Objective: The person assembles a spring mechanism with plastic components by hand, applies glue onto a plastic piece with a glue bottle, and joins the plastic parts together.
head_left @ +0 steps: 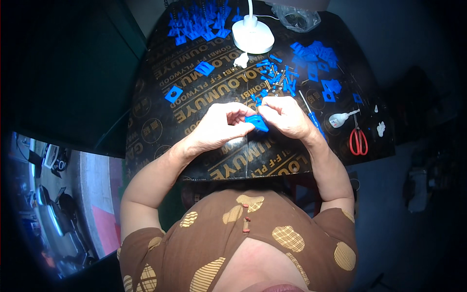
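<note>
Near the middle of the dark table, my left hand is closed, pinching a blue plastic piece between thumb and fingers. The piece looks angular, with a pointed lower end. Right beside it my right hand is closed, its thumb and forefinger pressed together. Whatever those fingers hold is hidden. Just beyond my hands lies a loose pile of small blue plastic parts mixed with metal screws. A screwdriver with a blue handle lies next to my right wrist.
Printed plywood covers the tabletop. Two blue square pieces, one flat and one ribbed, lie left. Blue parts cluster far left, blue plates right. A white lamp base, small bottle and red-handled scissors stand around.
</note>
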The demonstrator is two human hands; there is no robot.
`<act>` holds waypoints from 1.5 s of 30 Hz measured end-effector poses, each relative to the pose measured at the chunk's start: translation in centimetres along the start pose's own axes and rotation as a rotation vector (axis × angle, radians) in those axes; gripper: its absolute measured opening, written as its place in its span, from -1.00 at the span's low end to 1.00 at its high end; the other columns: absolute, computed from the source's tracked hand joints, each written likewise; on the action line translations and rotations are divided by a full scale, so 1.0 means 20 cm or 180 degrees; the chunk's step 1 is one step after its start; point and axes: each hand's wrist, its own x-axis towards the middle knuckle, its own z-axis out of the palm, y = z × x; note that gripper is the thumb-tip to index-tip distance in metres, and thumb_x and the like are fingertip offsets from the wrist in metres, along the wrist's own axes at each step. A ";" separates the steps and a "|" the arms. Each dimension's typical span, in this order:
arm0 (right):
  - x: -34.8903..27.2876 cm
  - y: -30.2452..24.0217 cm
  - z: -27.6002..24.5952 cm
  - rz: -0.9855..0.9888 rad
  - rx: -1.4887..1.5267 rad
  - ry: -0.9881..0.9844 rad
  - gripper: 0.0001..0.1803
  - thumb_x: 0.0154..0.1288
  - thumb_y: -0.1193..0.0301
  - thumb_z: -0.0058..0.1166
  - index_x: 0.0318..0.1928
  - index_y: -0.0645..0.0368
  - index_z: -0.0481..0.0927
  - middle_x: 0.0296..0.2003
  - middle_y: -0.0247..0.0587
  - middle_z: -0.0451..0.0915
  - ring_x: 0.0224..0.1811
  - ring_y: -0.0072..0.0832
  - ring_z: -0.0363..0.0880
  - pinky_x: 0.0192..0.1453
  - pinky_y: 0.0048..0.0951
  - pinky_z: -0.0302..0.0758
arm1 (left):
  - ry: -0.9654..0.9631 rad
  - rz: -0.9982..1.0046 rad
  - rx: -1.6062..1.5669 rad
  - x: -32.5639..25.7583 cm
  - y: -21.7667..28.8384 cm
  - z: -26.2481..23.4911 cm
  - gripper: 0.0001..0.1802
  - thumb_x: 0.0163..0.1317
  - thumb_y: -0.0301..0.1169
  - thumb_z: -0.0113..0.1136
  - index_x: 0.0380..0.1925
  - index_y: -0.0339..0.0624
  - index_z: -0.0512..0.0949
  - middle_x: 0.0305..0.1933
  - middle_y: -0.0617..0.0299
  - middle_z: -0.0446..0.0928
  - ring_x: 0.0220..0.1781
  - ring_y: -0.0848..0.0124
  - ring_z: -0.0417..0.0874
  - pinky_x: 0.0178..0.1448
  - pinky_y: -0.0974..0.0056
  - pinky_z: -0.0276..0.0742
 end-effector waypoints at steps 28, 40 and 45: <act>0.00 0.00 0.01 0.0116 0.0227 0.0149 -0.77 0.47 0.33 0.03 -0.35 0.19 0.49 -0.48 -0.50 0.40 -0.44 -0.75 0.31 -0.36 -0.61 0.31 | 0.0061 0.0070 -0.0243 0.01 0.00 0.00 -0.63 0.22 -0.48 0.35 0.02 -0.35 0.58 -0.18 0.28 0.62 -0.17 0.62 0.57 -0.02 0.48 0.54; 0.00 0.00 0.01 0.0132 0.0285 0.0295 -0.77 0.46 0.35 0.06 -0.36 0.19 0.50 -0.50 -0.53 0.42 -0.46 -0.78 0.30 -0.38 -0.64 0.29 | 0.0017 0.0000 -0.0172 0.01 0.00 -0.01 -0.64 0.23 -0.47 0.33 0.02 -0.34 0.57 -0.17 0.23 0.64 -0.15 0.57 0.60 0.02 0.45 0.55; 0.00 0.00 0.01 0.0033 0.0017 0.0269 -0.77 0.45 0.38 0.05 -0.38 0.21 0.50 -0.50 -0.52 0.43 -0.45 -0.78 0.31 -0.38 -0.63 0.30 | -0.0010 -0.0031 -0.0100 0.01 0.00 -0.01 -0.64 0.23 -0.46 0.34 0.01 -0.34 0.57 -0.17 0.23 0.64 -0.15 0.57 0.60 0.02 0.45 0.55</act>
